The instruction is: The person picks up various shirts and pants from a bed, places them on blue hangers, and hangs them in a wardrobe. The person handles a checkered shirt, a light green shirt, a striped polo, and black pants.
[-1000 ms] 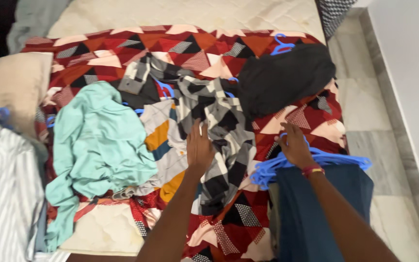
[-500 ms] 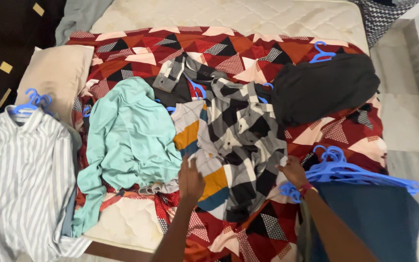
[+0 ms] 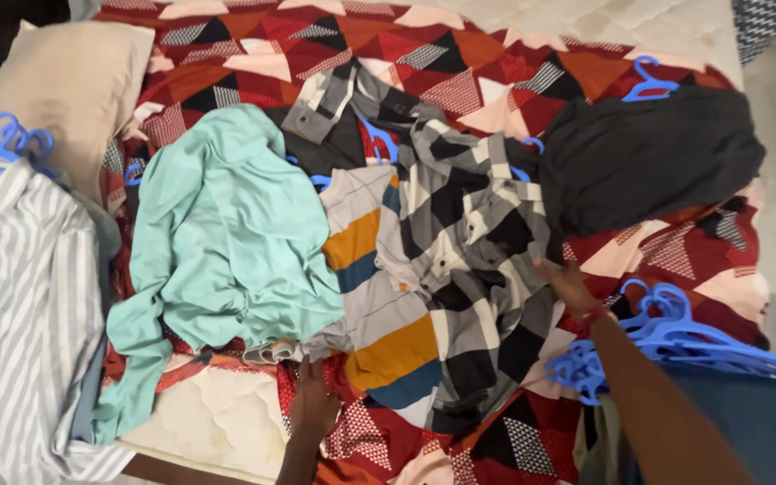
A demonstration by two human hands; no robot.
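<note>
A black, white and grey checked shirt (image 3: 469, 260) lies spread in the middle of the bed, partly over an orange, grey and teal striped shirt (image 3: 374, 310). My right hand (image 3: 569, 286) is at the checked shirt's right edge, and its fingers seem closed on the cloth. My left hand (image 3: 312, 402) lies flat on the red patterned bedsheet (image 3: 496, 81), with its fingertips just below the hem of the striped shirt. A mint green shirt (image 3: 226, 242) lies crumpled to the left of both.
A black garment (image 3: 653, 157) on a blue hanger (image 3: 648, 81) lies at the right. A stack of blue hangers (image 3: 675, 341) rests on dark blue cloth (image 3: 747, 422). A white striped shirt (image 3: 20, 296) and a beige pillow (image 3: 65, 90) are at the left.
Both hands have drawn back toward me and further apart. The checked shirt now lies flatter, and more of the striped shirt shows. The view has shifted left and down.
</note>
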